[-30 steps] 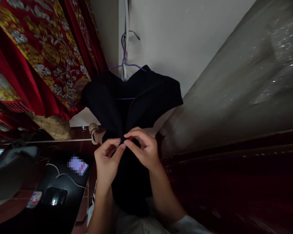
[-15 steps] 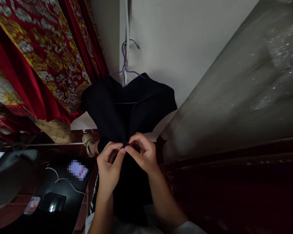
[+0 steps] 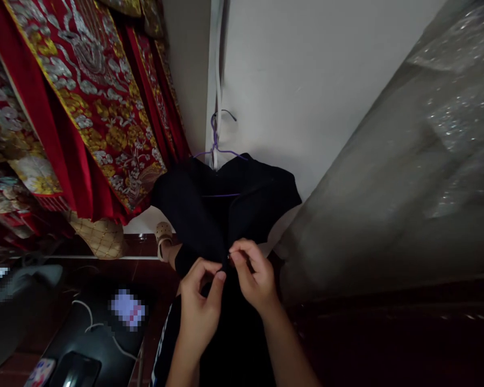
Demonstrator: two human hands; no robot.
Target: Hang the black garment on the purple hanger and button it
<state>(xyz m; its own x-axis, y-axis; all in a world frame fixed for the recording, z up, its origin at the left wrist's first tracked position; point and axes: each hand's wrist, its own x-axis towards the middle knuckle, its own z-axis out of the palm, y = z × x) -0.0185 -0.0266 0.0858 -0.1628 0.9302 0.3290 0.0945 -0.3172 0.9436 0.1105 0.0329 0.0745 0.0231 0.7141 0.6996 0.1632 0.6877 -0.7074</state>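
Nearest the camera, the left hand (image 3: 199, 310) and the right hand (image 3: 258, 280) meet at the front opening of a black garment (image 3: 197, 209). Each hand has thumb and forefinger pinched shut on the cloth edge. The right fingertips seem to close on something small there, perhaps a button, though the dark fabric makes that hard to tell. The garment hangs just beyond the hands, draped from a purple hanger (image 3: 215, 141), its lower part falling between the forearms. It looks soft, limp and light, so it likely gives and swings under any pull rather than holding its shape. The two front edges, taken close to where they meet, seem the surest hold, since a grip further out would only bunch loose cloth. The thin hanger looks springy and could tip if tugged to one side. Behind it stands a pale wall (image 3: 306, 80), with red embroidered cloth (image 3: 84, 97) to the left and a glittery grey fabric (image 3: 407, 161) to the right.
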